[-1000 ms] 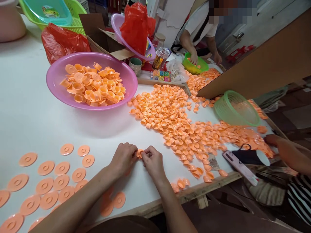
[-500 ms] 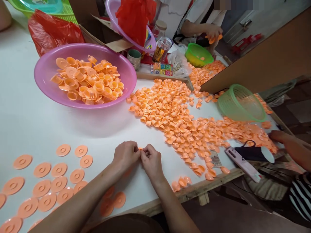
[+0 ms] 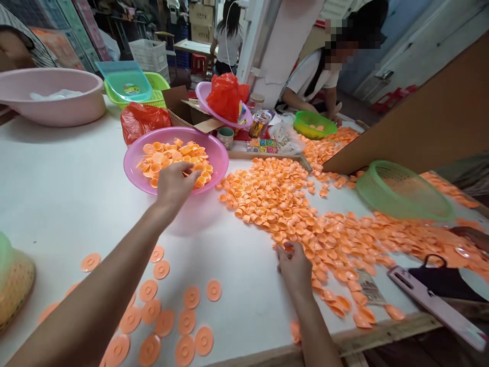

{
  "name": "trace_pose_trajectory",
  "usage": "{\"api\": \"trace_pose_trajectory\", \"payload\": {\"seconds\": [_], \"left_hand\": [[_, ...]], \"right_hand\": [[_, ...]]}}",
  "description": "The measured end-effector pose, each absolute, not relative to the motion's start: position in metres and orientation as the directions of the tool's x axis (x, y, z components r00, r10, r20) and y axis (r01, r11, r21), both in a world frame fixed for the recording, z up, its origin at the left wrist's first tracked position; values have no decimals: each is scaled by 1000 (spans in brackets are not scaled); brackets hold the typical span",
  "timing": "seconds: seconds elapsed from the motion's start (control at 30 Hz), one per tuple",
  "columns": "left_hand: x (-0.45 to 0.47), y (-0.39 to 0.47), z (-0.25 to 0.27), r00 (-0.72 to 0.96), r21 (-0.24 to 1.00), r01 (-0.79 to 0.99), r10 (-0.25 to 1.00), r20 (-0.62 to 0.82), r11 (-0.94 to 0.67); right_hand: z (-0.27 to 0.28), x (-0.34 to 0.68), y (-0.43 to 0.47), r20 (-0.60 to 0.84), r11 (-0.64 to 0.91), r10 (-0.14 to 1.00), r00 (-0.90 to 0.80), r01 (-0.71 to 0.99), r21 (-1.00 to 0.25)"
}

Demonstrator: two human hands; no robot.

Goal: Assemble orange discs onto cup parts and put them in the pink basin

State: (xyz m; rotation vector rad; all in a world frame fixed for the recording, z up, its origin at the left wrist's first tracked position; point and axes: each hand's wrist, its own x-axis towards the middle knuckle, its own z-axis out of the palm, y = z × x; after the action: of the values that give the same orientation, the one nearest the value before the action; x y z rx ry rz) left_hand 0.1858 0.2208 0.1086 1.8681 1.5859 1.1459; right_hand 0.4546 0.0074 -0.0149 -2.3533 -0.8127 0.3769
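My left hand (image 3: 173, 186) reaches over the near rim of the pink bowl (image 3: 133, 171), thumb and fingers apart, with nothing visible between them. Small orange toy cups (image 3: 156, 159), some with saucers, are heaped in that bowl. My right hand (image 3: 296, 267) is at the near left edge of a wide pile of loose orange toy cups (image 3: 267, 191). Its fingers are curled in a pinch on a small toy cup there, mostly hidden by the fingers. Flat orange saucers (image 3: 148, 290) lie spread on the white table (image 3: 95, 204) around and beyond my left forearm.
A green mesh basket (image 3: 405, 196) stands tilted at the right beside a cardboard panel (image 3: 412, 112). A phone (image 3: 435, 306) and a dark mask (image 3: 439, 280) lie near the right edge. Across the table a co-worker (image 3: 309, 81) leans by a green bowl (image 3: 311, 130).
My hands, together over the table before, have parted. The left moved out to the pink bowl and opened; the right moved to the cup pile. The camera view has tilted up.
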Motion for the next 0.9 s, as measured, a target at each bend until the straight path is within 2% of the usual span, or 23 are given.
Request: {"api": "trace_pose_trajectory", "payload": {"seconds": [0.03,0.1,0.13,0.2,0.27,0.33,0.43,0.6,0.9], "left_hand": [[183,220,110,24,767,581,948,317,-271],[177,199,100,208,756,549,934,290,-357],[174,180,88,356,749,526,904,237,-403],[168,135,58,639,752,487,768,40,-444],[163,94,27,746,727,510,657,-108,-460],[164,67,3,768,665,547,622,-156,-509],[173,58,-14,734,605,591,666,-129,-534],[185,70,-20,623,669,599,781,-43,-441],[189,70,-27,549,733,601,831,-90,-318]], "right_hand": [[-18,454,8,-70,-621,629,774,448,-643],[-22,451,12,-86,-603,611,787,393,-694],[-23,448,13,-101,-589,606,789,359,-724],[-22,444,16,-147,-567,599,787,287,-772],[-19,438,16,-204,-550,605,769,219,-806],[-14,429,13,-261,-532,638,724,170,-830],[-6,406,5,-335,-504,734,591,142,-852],[-3,363,-3,-402,-469,812,423,64,-881],[-8,342,21,-386,-474,832,397,150,-868]]}}
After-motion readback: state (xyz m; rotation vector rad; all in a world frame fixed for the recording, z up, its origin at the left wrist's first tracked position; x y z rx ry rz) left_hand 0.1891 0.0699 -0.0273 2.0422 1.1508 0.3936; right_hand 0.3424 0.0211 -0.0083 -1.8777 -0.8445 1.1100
